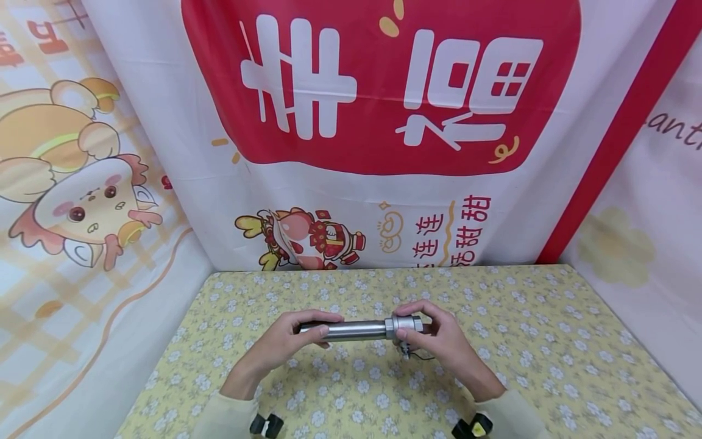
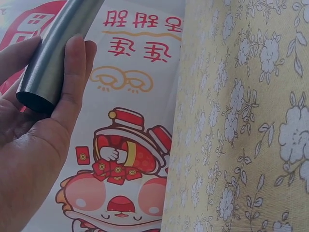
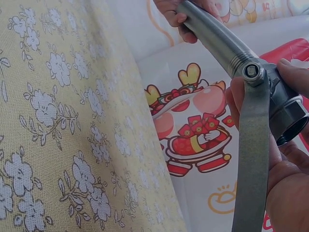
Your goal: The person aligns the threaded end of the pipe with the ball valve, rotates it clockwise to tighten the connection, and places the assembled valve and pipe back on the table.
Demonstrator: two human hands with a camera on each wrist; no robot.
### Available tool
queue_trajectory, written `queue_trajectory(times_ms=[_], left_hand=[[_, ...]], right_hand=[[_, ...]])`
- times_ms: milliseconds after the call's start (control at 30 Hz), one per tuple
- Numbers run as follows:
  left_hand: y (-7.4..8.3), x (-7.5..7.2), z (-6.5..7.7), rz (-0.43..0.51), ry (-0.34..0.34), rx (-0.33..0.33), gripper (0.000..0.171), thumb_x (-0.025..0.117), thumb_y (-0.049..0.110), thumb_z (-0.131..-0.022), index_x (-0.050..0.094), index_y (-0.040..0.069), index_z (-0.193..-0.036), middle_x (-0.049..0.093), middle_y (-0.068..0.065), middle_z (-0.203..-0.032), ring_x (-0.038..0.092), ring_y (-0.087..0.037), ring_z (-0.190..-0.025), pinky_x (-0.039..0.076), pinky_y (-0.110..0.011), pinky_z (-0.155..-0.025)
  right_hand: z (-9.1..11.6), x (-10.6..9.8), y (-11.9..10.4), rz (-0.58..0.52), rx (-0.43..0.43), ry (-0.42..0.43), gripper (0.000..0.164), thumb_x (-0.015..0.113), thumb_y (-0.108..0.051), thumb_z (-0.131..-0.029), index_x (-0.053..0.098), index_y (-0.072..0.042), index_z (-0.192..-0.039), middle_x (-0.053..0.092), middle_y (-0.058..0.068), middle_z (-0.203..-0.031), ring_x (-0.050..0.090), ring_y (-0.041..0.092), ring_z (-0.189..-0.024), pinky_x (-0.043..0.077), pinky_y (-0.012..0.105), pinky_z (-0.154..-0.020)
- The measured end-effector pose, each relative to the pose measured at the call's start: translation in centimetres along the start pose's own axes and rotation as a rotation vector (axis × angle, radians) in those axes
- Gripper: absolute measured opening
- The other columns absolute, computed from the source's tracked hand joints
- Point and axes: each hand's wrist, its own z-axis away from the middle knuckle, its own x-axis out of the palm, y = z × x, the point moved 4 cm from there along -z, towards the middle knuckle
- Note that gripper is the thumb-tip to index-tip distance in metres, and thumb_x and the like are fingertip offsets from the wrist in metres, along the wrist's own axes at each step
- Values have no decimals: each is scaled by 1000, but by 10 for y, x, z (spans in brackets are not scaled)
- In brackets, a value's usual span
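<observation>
Silver-grey smooth cylindrical metal tube [image 1: 356,330], held level above the yellow, white-flowered worktop [image 1: 340,402]; gripped near its plain open end by the left hand [image 1: 285,335], with fingers [image 1: 325,316] and thumb closed round it. Meeting, at its threaded end, a silver metal valve [image 1: 407,323], clasped between thumb and fingers of the right hand [image 1: 444,335]. Fixed to the valve's side by a shiny nut [image 3: 253,72]: a long, flat grey metal lever [image 3: 253,154]. Nearest, pale sleeves [image 1: 225,417] and black wrist devices [image 1: 267,425]. Behind, a white cloth backdrop [image 1: 340,190] with a big red patch [image 1: 375,140] and cartoon figures [image 1: 307,238]
</observation>
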Motion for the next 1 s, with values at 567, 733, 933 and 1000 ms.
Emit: queue_trajectory(times_ms=[567,733,933,1000], left_hand=[[-1,0,1,-25,12,-12,36,72,20,-108,73,19,-144,67,-13,-150,72,-30,-117,63,-32,-95],[0,0,1,-31,7,-7,37,73,19,-107,73,19,-144,67,-13,-150,71,-25,-116,63,-34,-94],[-1,0,1,-13,-3,-12,40,73,18,-107,71,16,-147,63,-18,-154,72,-24,-119,63,-34,-95],[-1,1,0,-6,-5,-11,41,73,17,-106,70,16,-147,62,-20,-155,72,-24,-120,63,-32,-95]], right_hand=[[0,0,1,0,-3,-5,34,79,-11,-101,69,-2,-132,60,27,-147,79,22,-89,68,38,-76],[0,0,2,6,-5,-3,33,80,-11,-101,69,-2,-131,60,28,-146,79,22,-88,68,37,-76],[-1,0,2,7,0,2,34,80,-12,-101,69,-3,-132,59,29,-148,79,22,-88,68,37,-76],[-1,0,2,8,-1,4,34,80,-12,-101,69,-3,-132,60,28,-147,79,21,-88,68,37,-76]])
